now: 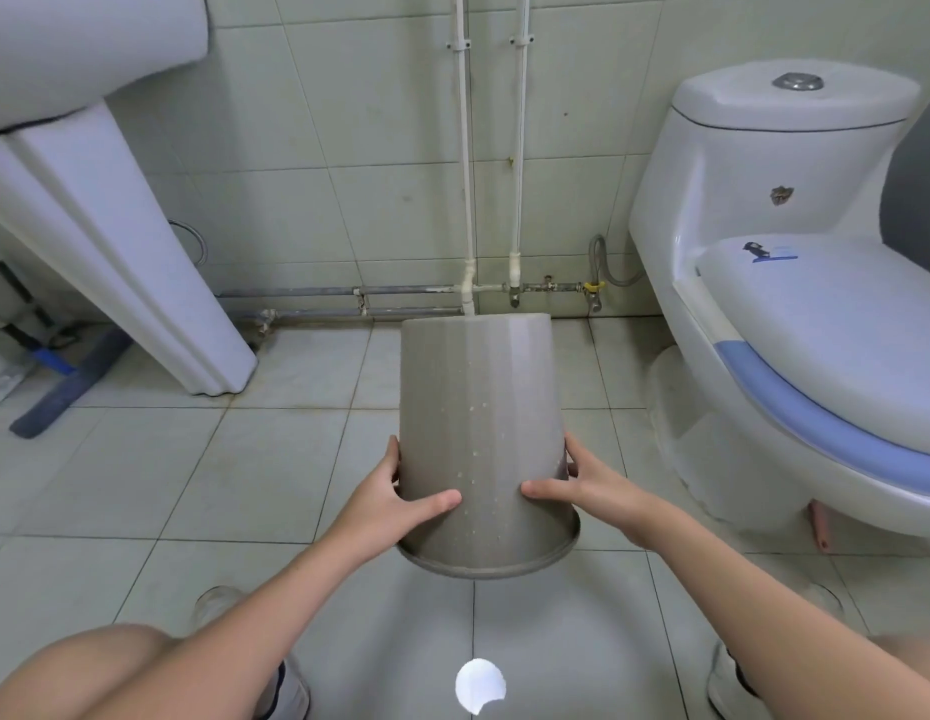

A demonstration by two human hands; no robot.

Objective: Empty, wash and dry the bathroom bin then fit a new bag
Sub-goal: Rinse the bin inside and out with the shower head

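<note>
— Well, why is the grey plastic bin [478, 407] held like this?

— Both hands hold it upside down above the tiled floor [141, 485], rim toward the person. The left hand [400, 498] and right hand [577, 485] curl round its sides near the rim, thumbs on the front wall. Small drops sit on it, so I think water is draining before drying.

— And the room?

— A pedestal basin [115, 252] stands left, a white toilet [790, 304] right, and pipes [468, 174] run on the tiled wall between them.
</note>
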